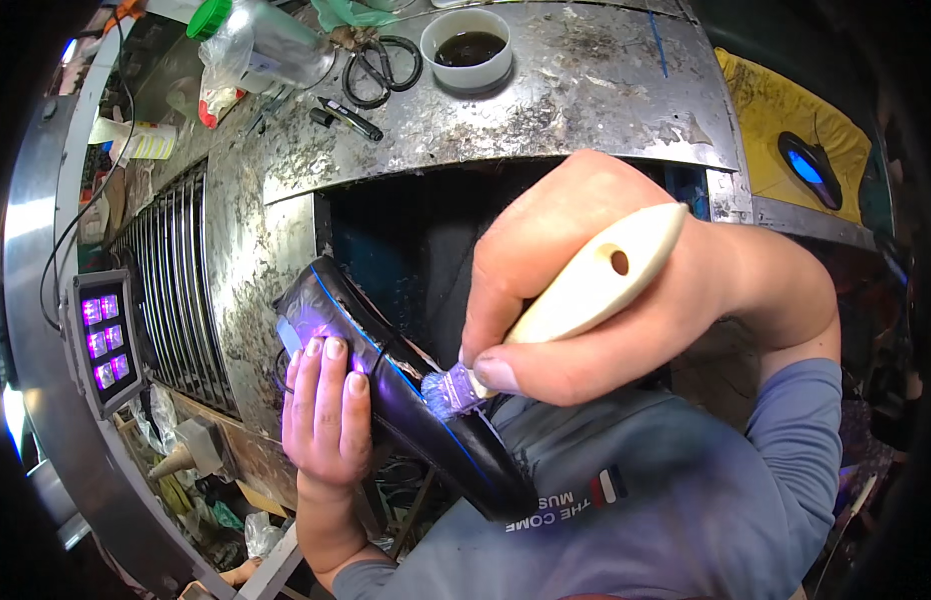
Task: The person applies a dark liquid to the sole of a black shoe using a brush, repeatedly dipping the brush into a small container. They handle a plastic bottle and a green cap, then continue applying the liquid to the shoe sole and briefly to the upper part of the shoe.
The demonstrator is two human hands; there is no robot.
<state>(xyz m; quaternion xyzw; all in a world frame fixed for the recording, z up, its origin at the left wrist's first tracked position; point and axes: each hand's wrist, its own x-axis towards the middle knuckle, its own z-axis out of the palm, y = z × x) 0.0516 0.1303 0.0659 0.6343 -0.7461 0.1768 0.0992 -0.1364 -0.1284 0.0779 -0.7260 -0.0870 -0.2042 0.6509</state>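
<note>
A black shoe (456, 440) lies slanted across my lap, its near end against my shirt. A thin blue line runs along its side, and a rough edge shows along its upper right. My left hand (329, 410) holds the shoe from the left, with the fingers laid on its side and the thumb hidden. In my right hand (596, 300) is a brush with a cream wooden handle (601, 280), gripped between thumb and fingers. The pale bristles (444, 394) touch the shoe near its middle, by the blue line.
A lamp with glowing purple lights (108, 340) stands at the left beside a metal grille (176, 285). On the stained metal bench (586, 100) are a white bowl of dark liquid (468, 50), black-handled scissors (384, 72), a marker (351, 118) and a green-lidded jar (276, 45). Yellow cloth (766, 100) lies far right.
</note>
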